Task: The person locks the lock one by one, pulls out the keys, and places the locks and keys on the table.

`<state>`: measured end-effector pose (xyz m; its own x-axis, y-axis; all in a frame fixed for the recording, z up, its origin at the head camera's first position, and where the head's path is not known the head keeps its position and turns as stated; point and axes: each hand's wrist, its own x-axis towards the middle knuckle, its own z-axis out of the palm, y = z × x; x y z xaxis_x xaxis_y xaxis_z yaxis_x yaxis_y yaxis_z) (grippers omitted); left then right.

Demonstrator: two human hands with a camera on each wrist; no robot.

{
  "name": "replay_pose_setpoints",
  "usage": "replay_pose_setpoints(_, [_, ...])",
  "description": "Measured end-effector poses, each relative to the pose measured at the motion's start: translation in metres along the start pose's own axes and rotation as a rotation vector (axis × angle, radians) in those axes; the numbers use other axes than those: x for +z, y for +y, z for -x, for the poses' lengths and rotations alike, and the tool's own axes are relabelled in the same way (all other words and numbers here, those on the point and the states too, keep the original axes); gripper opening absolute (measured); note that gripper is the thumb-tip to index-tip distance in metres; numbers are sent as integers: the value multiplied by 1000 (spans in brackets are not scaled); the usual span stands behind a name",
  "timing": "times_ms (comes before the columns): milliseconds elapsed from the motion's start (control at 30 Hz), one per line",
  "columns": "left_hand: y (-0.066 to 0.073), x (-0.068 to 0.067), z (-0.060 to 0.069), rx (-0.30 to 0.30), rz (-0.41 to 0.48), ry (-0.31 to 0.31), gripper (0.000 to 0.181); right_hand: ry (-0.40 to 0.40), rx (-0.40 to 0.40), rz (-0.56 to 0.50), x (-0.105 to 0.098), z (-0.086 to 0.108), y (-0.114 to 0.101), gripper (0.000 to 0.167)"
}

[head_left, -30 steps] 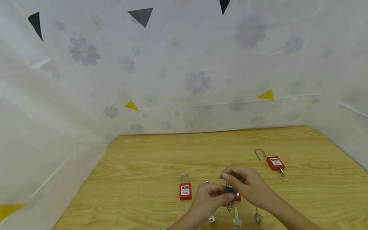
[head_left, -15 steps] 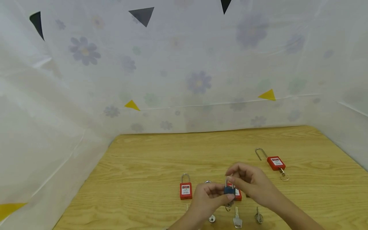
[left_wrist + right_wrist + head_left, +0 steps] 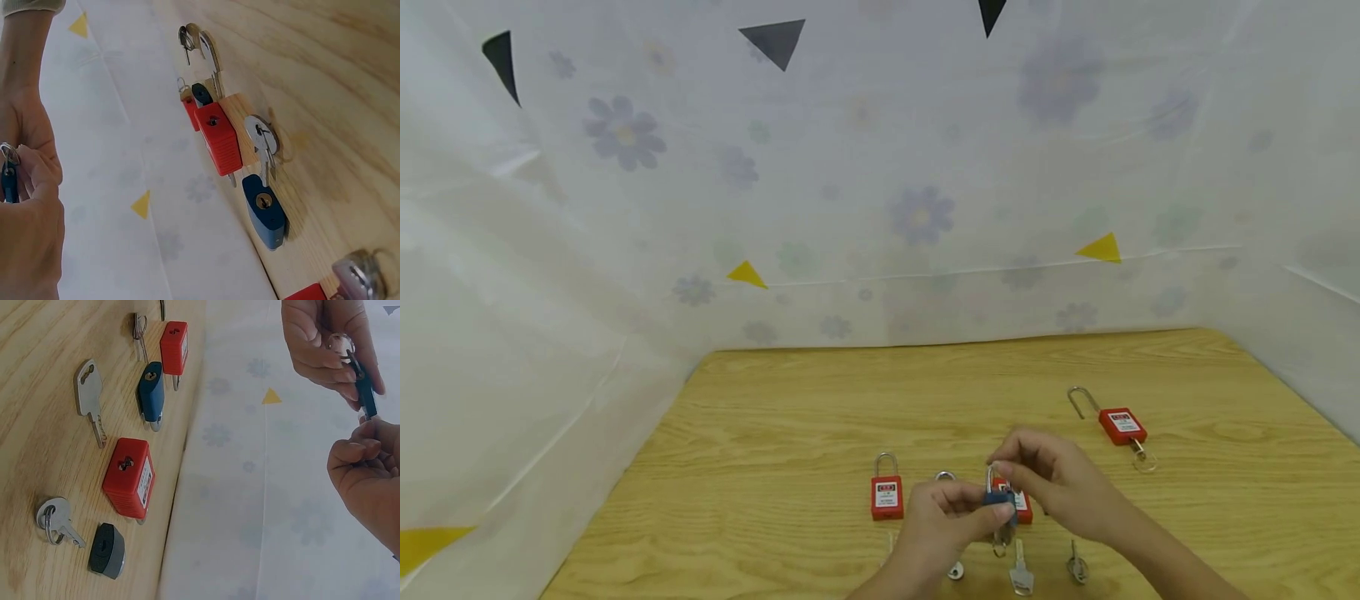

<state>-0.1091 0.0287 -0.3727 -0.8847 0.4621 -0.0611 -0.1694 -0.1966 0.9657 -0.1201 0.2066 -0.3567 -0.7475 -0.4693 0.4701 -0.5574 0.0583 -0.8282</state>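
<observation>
Raised over the table, a blue padlock (image 3: 998,498) is held between the two hands. The left hand (image 3: 936,529) grips its body with thumb and fingers, and a key with a ring hangs below. At the shackle, the right hand (image 3: 1060,487) pinches the metal with thumb and fingertips. In the right wrist view the held padlock (image 3: 365,390) is seen side-on, its ring and key at the left hand (image 3: 325,356), the right hand (image 3: 369,469) at the other end. Whether the shackle is locked I cannot tell.
Red padlocks (image 3: 887,497) (image 3: 128,478) stand in a row with a blue one (image 3: 150,392) and a dark one (image 3: 107,551). Loose keys (image 3: 1021,575) (image 3: 89,394) lie along the near side. Farther back right lies a red padlock (image 3: 1122,426) with a key in it.
The held blue padlock has turned from tilted to more upright, and the key below it hangs lower. My right hand has shifted slightly right, its fingers now at the shackle top.
</observation>
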Motion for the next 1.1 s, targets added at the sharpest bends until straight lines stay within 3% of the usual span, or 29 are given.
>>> replay_pose_setpoints(300, [-1,0,-2,58,0,43,28,51,-58,54,11,2,5,12])
replay_pose_setpoints(600, [2,-3,0,121,-88,20,28,20,-113,-13,16,5,11,15])
replay_pose_setpoints(700, [2,-3,1,136,-107,3,27,16,-90,-26,16,6,11,15])
replay_pose_setpoints(1100, [7,0,1,121,-110,18,26,131,-64,101,13,5,-1,18])
